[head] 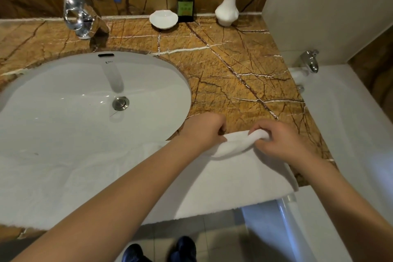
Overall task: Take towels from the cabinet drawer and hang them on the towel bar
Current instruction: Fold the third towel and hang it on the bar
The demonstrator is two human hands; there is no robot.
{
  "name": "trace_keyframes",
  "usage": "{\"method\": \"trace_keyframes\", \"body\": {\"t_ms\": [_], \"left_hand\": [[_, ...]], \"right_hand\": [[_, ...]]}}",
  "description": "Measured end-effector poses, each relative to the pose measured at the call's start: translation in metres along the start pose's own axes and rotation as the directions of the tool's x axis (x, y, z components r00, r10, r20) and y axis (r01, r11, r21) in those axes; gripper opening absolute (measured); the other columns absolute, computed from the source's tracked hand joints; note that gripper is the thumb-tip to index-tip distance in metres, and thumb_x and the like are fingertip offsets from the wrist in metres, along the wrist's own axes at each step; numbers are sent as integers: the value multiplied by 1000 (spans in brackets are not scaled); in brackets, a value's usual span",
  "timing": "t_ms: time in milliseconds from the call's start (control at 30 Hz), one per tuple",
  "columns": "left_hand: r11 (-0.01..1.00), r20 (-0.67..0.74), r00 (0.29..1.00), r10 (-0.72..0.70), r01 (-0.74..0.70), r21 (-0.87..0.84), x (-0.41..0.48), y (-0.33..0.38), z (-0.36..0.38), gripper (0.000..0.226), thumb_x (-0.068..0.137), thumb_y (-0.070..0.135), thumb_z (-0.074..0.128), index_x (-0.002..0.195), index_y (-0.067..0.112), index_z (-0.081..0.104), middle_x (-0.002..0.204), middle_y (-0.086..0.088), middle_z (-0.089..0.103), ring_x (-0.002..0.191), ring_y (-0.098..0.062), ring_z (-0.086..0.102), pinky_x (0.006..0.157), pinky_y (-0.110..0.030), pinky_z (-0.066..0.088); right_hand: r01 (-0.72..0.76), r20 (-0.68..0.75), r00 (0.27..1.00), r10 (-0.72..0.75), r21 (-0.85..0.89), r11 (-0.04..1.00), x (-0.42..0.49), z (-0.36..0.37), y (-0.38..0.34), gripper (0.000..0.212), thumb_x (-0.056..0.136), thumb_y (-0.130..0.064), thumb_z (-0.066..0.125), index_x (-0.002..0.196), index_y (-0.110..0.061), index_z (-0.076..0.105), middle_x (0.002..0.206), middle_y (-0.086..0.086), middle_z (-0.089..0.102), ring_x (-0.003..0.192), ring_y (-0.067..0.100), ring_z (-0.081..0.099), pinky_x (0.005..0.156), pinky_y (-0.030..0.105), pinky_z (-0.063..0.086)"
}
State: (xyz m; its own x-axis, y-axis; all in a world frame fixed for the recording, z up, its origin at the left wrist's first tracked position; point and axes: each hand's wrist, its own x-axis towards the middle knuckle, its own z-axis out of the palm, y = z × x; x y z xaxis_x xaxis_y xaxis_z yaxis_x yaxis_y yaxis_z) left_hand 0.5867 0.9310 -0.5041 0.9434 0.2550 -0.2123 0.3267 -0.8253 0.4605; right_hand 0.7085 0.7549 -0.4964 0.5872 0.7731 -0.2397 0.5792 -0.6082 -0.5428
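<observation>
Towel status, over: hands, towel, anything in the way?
Left hand and right hand both grip the towel at its far edge. Towel spread on the counter, overlapping the sink. No towel bar in view.

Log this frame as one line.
towel: lying on counter, not hung | left hand: grips towel's far edge | right hand: grips same edge

Both hands, left hand (207, 128) and right hand (278, 137), grip a white towel (223, 176) (draped over countertop (234, 66)).

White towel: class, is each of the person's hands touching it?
Touching. The head view shows the left hand pinching the far edge of the white towel, and the right hand curled round a bunched fold of it.
</observation>
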Motion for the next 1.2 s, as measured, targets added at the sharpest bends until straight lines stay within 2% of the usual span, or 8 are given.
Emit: {"method": "trace_keyframes", "body": {"t_ms": [333, 500, 600, 667, 800, 933, 1033, 1200], "left_hand": [[991, -88, 995, 36, -24, 131, 1, 1, 0, 13, 82, 20, 52, 81, 22, 64, 87, 3, 64, 78, -22, 59, 53, -25, 40], [980, -198, 980, 13, 26, 195, 4, -3, -2, 12, 81, 20, 50, 83, 17, 62, 86, -1, 61, 82, -26, 58, 55, -26, 34], [978, -246, 968, 41, 11, 206, 6, -3, -2, 13, 80, 11, 51, 88, 17, 60, 91, -1, 60, 86, -26, 56, 55, -27, 33], [977, -200, 967, 159, -125, 171, 9, -3, -1, 18, 81, 8, 52, 90, 19, 61, 95, 0, 60, 90, -25, 56, 56, -29, 33], [930, -56, 932, 357, -349, 115, 12, -2, 3, 31, 89, 11, 51, 114, 26, 63, 108, 2, 59, 101, -21, 52, 65, -38, 47], [939, -66, 937, 344, -341, 47, 14, -2, 8, 29, 97, 20, 44, 120, 21, 62, 114, 0, 57, 103, -21, 52, 73, -37, 46], [958, -5, 968, 250, -248, -144, 19, 0, 2, 30, 96, 14, 42, 115, 12, 65, 117, -4, 57, 108, -22, 53, 86, -36, 44], [970, 13, 978, 207, -203, -136, 21, 6, -1, 35, 99, 31, 40, 99, 11, 68, 101, -4, 57, 94, -20, 55, 73, -33, 42]], "right_hand": [[27, -25, 999, -28, -22, 999, -3, 11, -8, 15, 69, -22, 57, 80, -27, 67, 79, -8, 66, 75, 17, 60, 64, 42, 53], [90, -5, 996, -90, -51, 995, -13, 5, -6, 24, 73, -10, 61, 81, -32, 68, 80, -13, 66, 75, 14, 61, 61, 35, 51], [105, -150, 984, -98, 39, 994, -18, 3, -6, 29, 67, -1, 68, 82, -25, 68, 85, -11, 63, 81, 10, 59, 67, 35, 51], [115, -187, 979, -77, 200, 973, -20, 2, -7, 34, 67, 4, 69, 79, -28, 66, 84, -14, 64, 82, 1, 57, 71, 23, 48], [64, -127, 992, -12, 410, 910, -17, 1, -4, 33, 74, 3, 70, 83, -28, 65, 83, -8, 66, 75, 1, 59, 66, 18, 43], [19, -209, 973, 97, 493, 870, -10, 5, -5, 22, 82, -7, 71, 80, -28, 66, 78, -12, 65, 66, -8, 58, 58, 9, 43], [-129, -267, 925, 272, 454, 882, 0, 10, -4, 7, 82, -15, 73, 80, -19, 68, 74, -9, 64, 62, -2, 56, 52, 18, 42], [-329, -196, 872, 448, 443, 834, 12, 11, -1, 25, 80, -29, 68, 65, -11, 60, 63, 1, 61, 59, 20, 56, 54, 27, 40]]}}
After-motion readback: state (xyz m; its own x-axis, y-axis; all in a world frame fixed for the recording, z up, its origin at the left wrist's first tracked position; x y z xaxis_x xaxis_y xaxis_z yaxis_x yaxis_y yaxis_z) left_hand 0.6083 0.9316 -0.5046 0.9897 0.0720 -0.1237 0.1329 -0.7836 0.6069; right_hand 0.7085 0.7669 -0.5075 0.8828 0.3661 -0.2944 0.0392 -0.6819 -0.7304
